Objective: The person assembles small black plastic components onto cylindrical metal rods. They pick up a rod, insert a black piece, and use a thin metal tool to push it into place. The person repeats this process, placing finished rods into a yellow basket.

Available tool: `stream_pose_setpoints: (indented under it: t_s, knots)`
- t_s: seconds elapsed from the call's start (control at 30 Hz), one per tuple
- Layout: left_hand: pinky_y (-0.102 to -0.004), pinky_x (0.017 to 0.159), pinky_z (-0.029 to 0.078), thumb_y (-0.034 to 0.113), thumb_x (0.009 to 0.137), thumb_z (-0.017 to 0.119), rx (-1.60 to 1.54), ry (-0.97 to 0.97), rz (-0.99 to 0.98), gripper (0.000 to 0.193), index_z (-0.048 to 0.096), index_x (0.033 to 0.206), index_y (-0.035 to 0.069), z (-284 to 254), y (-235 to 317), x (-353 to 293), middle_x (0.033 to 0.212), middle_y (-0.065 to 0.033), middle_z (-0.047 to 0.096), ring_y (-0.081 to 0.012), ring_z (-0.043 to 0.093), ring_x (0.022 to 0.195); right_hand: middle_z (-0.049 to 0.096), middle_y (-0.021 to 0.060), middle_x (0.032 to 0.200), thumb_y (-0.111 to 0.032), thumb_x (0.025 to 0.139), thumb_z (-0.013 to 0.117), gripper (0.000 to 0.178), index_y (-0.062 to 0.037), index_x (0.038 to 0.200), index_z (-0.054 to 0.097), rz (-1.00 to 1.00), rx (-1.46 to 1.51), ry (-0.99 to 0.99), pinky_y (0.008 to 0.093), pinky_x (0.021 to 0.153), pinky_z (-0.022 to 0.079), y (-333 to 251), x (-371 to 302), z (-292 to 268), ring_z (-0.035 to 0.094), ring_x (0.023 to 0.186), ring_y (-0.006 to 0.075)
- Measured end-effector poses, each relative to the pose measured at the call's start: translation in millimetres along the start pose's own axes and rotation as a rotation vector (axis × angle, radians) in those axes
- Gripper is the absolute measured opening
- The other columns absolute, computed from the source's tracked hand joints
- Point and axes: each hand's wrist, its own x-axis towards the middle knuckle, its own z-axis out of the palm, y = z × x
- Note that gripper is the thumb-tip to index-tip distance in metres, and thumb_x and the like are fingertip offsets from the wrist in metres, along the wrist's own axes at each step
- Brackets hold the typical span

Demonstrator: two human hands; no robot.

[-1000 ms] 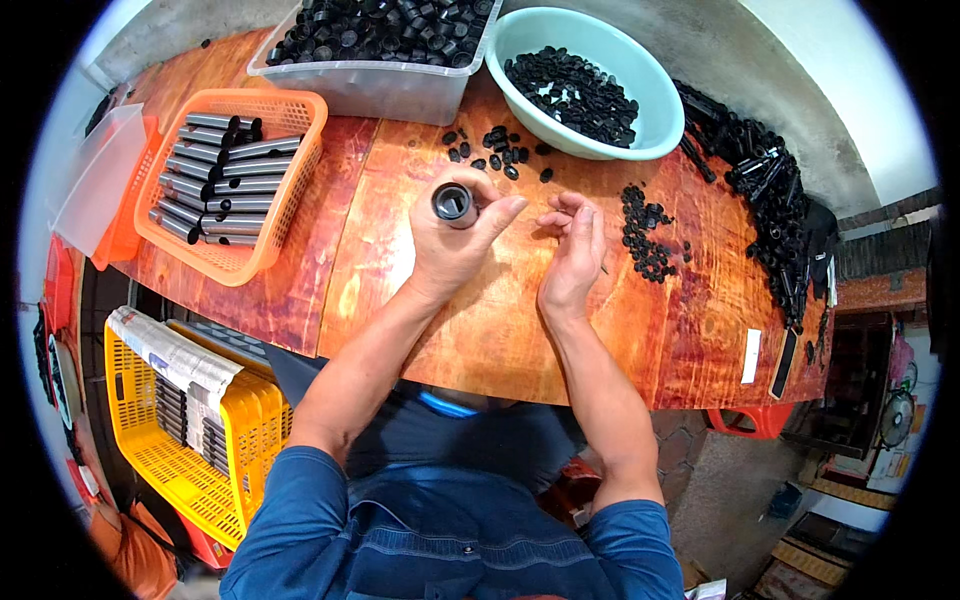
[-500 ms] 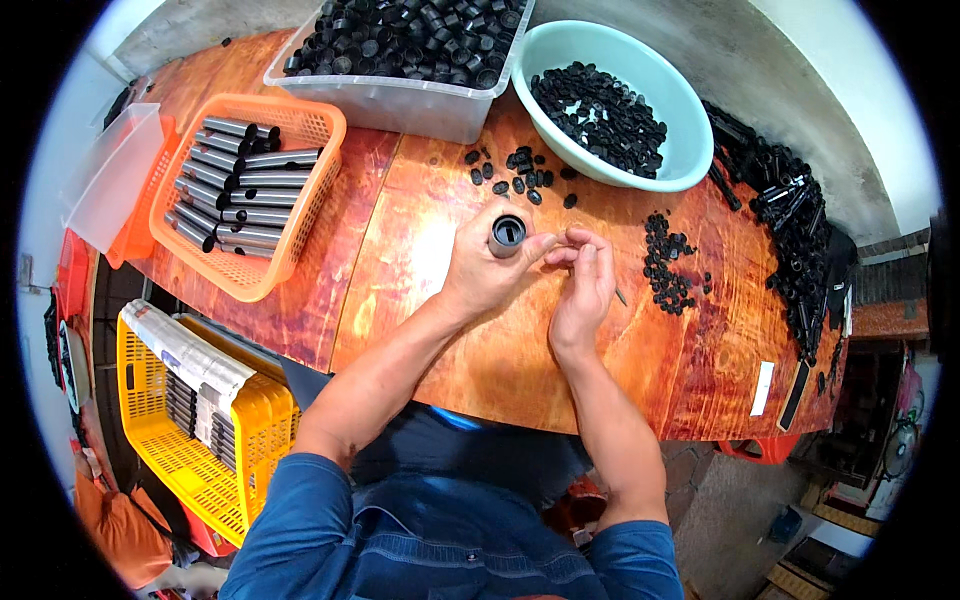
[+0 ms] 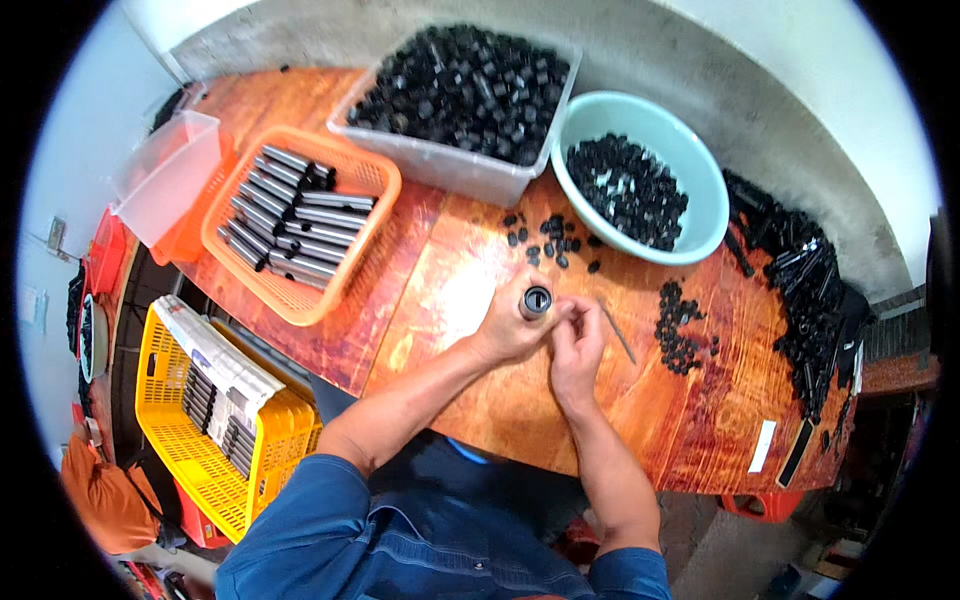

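My left hand [image 3: 508,328] is wrapped round a dark tube [image 3: 536,302], whose round open end faces up. Close beside it, the fingers of my right hand [image 3: 578,352] are pinched together near the tube's rim; whatever they hold is hidden or too small to name. A thin grey rod [image 3: 619,334] shows just right of my right hand; I cannot tell whether it lies on the table or touches the hand. Beyond my hands, several small black oval pieces [image 3: 558,240] are scattered on the wooden table [image 3: 520,415]. More small black pieces [image 3: 676,335] form a cluster to the right.
An orange basket [image 3: 388,185] of metal tubes stands left. At the back are a clear bin [image 3: 440,165] of black caps and a pale-green basin [image 3: 715,190] of black pieces. Black parts [image 3: 800,290] heap along the right wall. A yellow crate [image 3: 262,450] stands lower left.
The whole view has shifted, so the table's contents sit lower in the picture. My right hand has moved slightly left, and more of the thin rod shows. My left hand still holds the tube.
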Motion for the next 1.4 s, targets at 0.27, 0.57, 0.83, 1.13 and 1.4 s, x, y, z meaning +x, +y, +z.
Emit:
stream_pose_setpoints:
  t_s: [0.27,0.57,0.83,1.13,1.4]
  knots:
    - [-0.0297,0.079,0.045,0.008,0.094,0.068,-0.322,-0.123,0.013,0.017,0.051,0.09,0.005,-9,3,0,0.095,-0.0042,0.052,-0.0139,0.052,0.089,0.061,0.0202,0.123,-0.004,0.092,0.061,0.05,0.0015,0.138,0.044,-0.175,-0.006,-0.202,0.0379,0.098,0.05,-16,1,6,0.062,0.116,0.0277]
    - [-0.0375,0.104,0.041,0.021,0.078,0.074,0.138,-0.21,0.097,0.061,0.049,0.131,0.003,-6,45,11,0.122,-0.0122,0.054,-0.0228,0.054,0.116,0.065,0.0118,0.102,-0.015,0.095,0.066,0.032,-0.0004,0.122,0.056,-0.139,0.034,-0.109,0.0369,0.081,0.051,0,-3,6,0.065,0.09,0.0235]
    - [-0.038,0.088,0.053,0.008,0.086,0.07,0.909,0.255,0.365,0.03,0.067,0.115,0.002,-136,75,173,0.107,-0.0161,0.066,-0.0291,0.066,0.098,0.064,0.0086,0.084,-0.02,0.095,0.069,0.03,-0.0013,0.114,0.057,-0.038,-0.014,-0.076,0.0363,0.068,0.049,-1,-1,0,0.063,0.075,0.0198]
    - [-0.047,0.092,0.053,0.018,0.078,0.078,1.322,0.221,0.058,0.032,0.074,0.108,0.007,-221,22,222,0.108,-0.0215,0.07,-0.0394,0.067,0.103,0.065,0.0082,0.084,-0.02,0.094,0.069,0.029,-0.0014,0.114,0.057,-0.012,-0.009,-0.087,0.0349,0.066,0.049,-6,2,1,0.062,0.074,0.0175]
    - [-0.0345,0.085,0.055,0.01,0.092,0.069,0.357,0.147,0.156,0.028,0.064,0.119,0.002,-112,48,144,0.109,-0.0107,0.066,-0.0237,0.069,0.098,0.064,0.0082,0.087,-0.018,0.094,0.067,0.035,0.0006,0.122,0.058,-0.052,-0.021,-0.049,0.0332,0.069,0.048,-7,0,1,0.06,0.076,0.0172]
